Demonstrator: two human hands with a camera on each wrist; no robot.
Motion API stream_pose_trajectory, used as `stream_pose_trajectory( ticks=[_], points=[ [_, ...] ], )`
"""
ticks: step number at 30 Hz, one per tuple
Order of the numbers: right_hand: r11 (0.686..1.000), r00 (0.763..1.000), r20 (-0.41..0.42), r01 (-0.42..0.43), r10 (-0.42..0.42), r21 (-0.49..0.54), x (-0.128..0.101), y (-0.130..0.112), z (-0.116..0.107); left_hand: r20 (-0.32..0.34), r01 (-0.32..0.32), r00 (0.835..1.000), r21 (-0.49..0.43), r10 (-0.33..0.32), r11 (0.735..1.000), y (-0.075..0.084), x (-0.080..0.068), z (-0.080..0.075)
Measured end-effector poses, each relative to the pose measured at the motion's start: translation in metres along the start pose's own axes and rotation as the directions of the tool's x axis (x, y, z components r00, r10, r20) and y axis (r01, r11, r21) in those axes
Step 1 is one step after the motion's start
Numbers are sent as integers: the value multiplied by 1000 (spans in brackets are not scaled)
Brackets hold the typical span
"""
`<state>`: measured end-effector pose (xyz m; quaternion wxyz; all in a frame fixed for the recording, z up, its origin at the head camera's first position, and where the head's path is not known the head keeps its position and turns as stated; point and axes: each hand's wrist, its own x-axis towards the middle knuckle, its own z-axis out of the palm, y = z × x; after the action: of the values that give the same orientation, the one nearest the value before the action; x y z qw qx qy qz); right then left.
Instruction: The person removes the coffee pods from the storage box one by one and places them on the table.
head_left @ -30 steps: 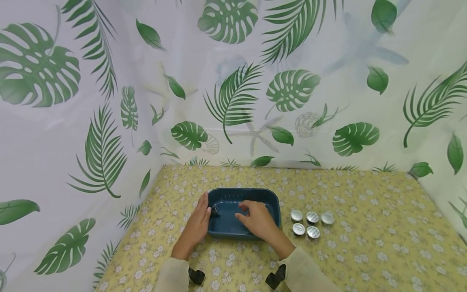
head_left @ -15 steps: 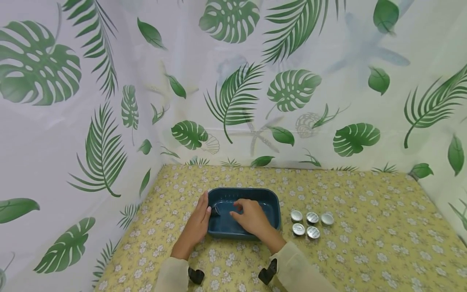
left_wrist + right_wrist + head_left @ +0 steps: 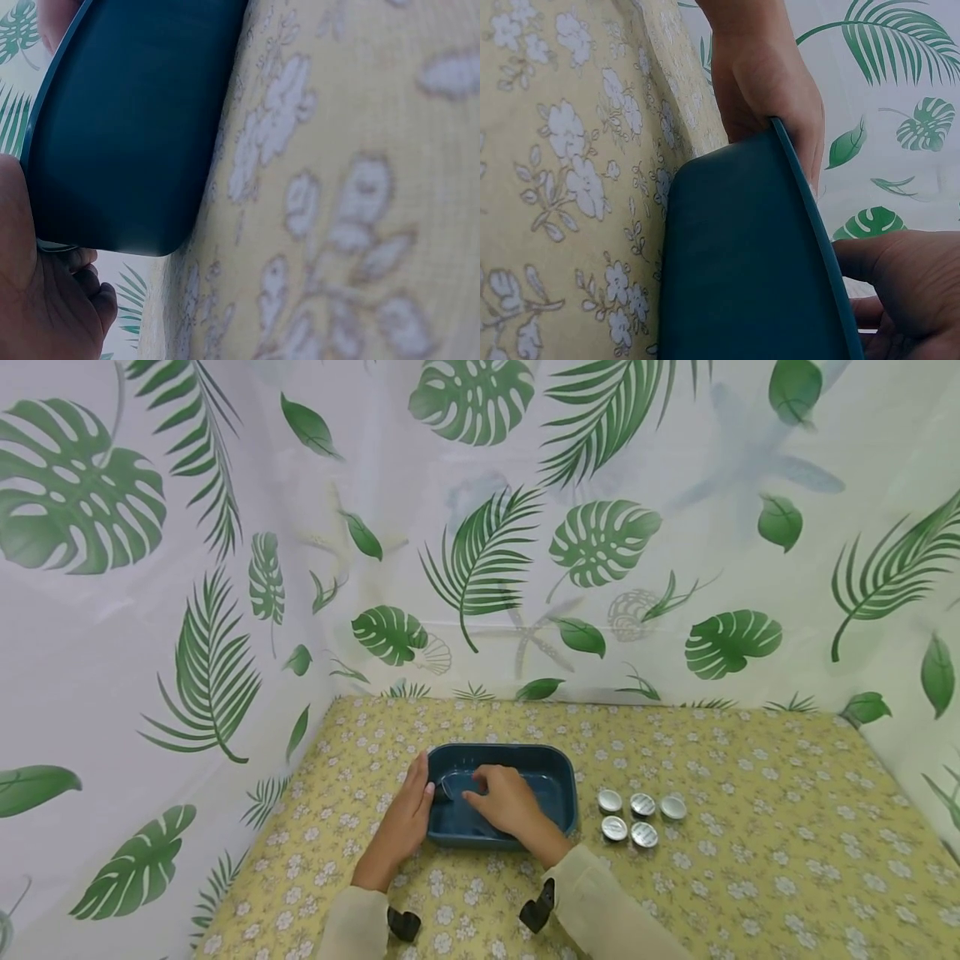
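A dark blue tray point(image 3: 564, 774) stands on the yellow flowered cloth point(image 3: 720, 877). My left hand point(image 3: 405, 818) grips the tray's left end, thumb over the rim; the right wrist view shows this left hand point(image 3: 769, 75) wrapped on the tray's edge point(image 3: 742, 255). A small round silver tin point(image 3: 445, 790) lies inside the tray by that thumb. My right hand point(image 3: 502, 800) is down in the tray, its curled fingers reaching left, close to the tin. Whether it holds anything is hidden. The left wrist view shows only the tray's outer wall point(image 3: 127, 135) and my left palm point(image 3: 45, 300).
Several silver tins point(image 3: 642, 817) lie in a cluster on the cloth right of the tray. Leaf-print curtains point(image 3: 480, 568) close in the back and both sides. A black wrist camera point(image 3: 538, 912) sits on each sleeve.
My right hand has slid leftward inside the tray, from its middle toward the tin at the left end. The left hand, the tray and the outside tins have stayed put.
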<state>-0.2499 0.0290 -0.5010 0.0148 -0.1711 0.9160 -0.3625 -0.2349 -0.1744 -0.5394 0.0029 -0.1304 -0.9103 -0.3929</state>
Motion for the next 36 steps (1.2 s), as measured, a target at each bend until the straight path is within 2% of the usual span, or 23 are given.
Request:
stream_pose_trajectory(
  ticks=[16,26,36],
  points=[
    [999,993,115,-31,32,-8,10,-7,16,2,0,1000,-4,0,1000,-3,0,-1],
    [999,990,134,-30,35,-35,17,-8,22,-5,-22,1000,7,22,1000,-2,1,-1],
    [996,986,155,-47,57,-73,24,-14,27,5,-16,1000,4,16,1000,-1,1,-2]
  ],
)
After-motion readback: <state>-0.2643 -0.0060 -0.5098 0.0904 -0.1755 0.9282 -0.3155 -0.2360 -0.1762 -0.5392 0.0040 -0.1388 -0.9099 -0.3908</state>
